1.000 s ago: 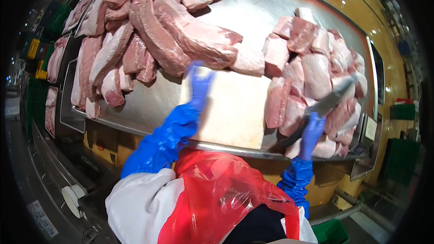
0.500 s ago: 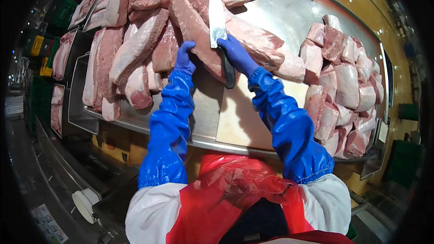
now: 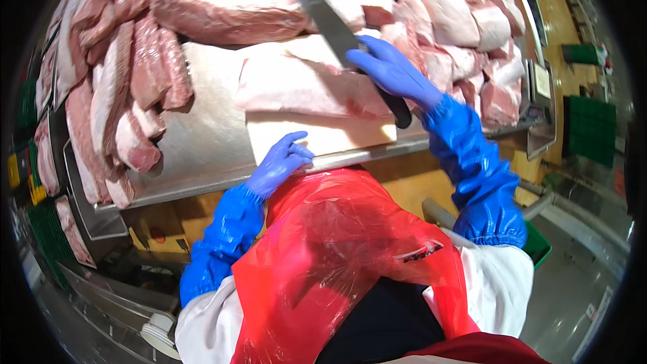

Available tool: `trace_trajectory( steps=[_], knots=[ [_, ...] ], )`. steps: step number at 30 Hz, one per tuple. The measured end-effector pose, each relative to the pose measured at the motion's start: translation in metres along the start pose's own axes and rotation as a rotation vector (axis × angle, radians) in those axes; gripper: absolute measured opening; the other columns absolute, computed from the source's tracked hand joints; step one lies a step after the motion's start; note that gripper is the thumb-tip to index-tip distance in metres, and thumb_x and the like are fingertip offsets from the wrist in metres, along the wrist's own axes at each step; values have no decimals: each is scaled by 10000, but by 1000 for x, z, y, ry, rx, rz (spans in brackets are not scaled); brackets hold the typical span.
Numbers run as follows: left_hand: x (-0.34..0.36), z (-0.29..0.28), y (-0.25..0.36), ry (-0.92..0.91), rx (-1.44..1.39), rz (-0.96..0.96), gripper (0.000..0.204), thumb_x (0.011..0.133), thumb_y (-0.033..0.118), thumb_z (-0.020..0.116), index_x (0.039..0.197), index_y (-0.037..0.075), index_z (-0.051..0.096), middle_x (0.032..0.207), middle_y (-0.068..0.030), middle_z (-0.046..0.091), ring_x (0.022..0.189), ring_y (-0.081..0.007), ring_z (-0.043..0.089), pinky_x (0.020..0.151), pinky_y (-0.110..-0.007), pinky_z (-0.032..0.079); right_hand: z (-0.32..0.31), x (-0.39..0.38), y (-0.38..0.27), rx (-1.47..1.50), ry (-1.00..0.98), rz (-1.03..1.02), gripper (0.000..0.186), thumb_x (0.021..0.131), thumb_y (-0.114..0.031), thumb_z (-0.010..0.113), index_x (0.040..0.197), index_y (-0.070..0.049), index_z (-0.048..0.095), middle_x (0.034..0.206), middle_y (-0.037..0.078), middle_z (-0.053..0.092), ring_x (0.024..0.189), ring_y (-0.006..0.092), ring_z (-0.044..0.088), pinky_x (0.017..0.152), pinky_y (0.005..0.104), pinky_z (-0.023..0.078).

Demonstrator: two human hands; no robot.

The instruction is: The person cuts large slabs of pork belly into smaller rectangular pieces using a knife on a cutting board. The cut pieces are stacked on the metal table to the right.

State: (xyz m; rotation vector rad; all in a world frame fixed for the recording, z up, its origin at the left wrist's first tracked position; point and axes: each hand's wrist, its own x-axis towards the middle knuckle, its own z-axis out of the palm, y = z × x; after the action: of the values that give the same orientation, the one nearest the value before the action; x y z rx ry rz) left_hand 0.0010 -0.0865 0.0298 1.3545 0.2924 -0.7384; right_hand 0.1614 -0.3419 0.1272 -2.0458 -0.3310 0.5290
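A long pale pink slab of meat (image 3: pixel 290 91) lies crosswise on the white cutting board (image 3: pixel 303 138). My right hand (image 3: pixel 394 74), in a purple glove, grips a large knife (image 3: pixel 317 13) over the right part of the slab, blade angled toward the upper left and black handle below. My left hand (image 3: pixel 276 168), also purple-gloved, is at the board's front edge below the slab, holding nothing, fingers apart and slightly curled. Both forearms wear shiny blue sleeves, and a red plastic apron (image 3: pixel 337 243) covers my front.
A steel tray table (image 3: pixel 192 141) bears long meat strips (image 3: pixel 108 94) on the left and piled blocks (image 3: pixel 448 10) on the right. Another large piece (image 3: pixel 222 7) lies behind the board. Green crates (image 3: pixel 590 131) stand at the right, with more crates and meat trays at the left.
Since half a second ago, a slab has come down onto the board. My left hand has let it go and moved toward me. The knife in my right hand has shifted right and tilted.
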Motion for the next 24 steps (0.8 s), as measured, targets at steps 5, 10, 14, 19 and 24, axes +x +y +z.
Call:
trace_trajectory(
  steps=[5, 10, 14, 19, 24],
  knots=[
    [39, 14, 90, 206, 1142, 755, 810, 755, 355, 761, 1444, 75, 440, 1389, -207, 508, 1310, -395, 440, 1112, -487, 332, 14, -141, 91, 582, 555, 292, 175, 1013, -207, 537, 1038, -34, 528, 704, 43, 563, 565, 116, 562, 511, 263, 484],
    [47, -16, 67, 163, 1475, 525, 978, 590, 488, 809, 1415, 101, 456, 1343, -189, 518, 1264, -383, 461, 1069, -503, 337, 81, -135, 119, 486, 602, 191, 215, 979, -207, 589, 970, -6, 512, 703, 74, 577, 568, 132, 573, 512, 310, 471],
    [-1, -12, 12, 417, 1476, 360, 1097, 502, 456, 836, 1451, 121, 398, 1311, -143, 504, 1209, -353, 475, 1034, -513, 339, 62, -80, 116, 142, 592, 5, 199, 958, -196, 571, 962, -4, 518, 709, 229, 586, 655, 434, 603, 592, 483, 472],
    [-11, 0, 5, 523, 1486, 227, 1176, 515, 495, 833, 1505, 122, 320, 1465, -183, 382, 1398, -379, 298, 1094, -659, 192, 61, -76, 76, -161, 562, -178, 174, 946, -168, 550, 991, -2, 526, 803, 248, 601, 741, 490, 586, 638, 545, 464],
    [7, 22, -5, 475, 1446, 432, 1145, 589, 482, 796, 1530, 99, 266, 1554, -215, 280, 1472, -404, 176, 1134, -660, 113, 78, -101, 43, -591, 320, -173, 182, 944, -172, 541, 1026, -15, 498, 857, 251, 620, 733, 446, 610, 632, 537, 473]
  ],
)
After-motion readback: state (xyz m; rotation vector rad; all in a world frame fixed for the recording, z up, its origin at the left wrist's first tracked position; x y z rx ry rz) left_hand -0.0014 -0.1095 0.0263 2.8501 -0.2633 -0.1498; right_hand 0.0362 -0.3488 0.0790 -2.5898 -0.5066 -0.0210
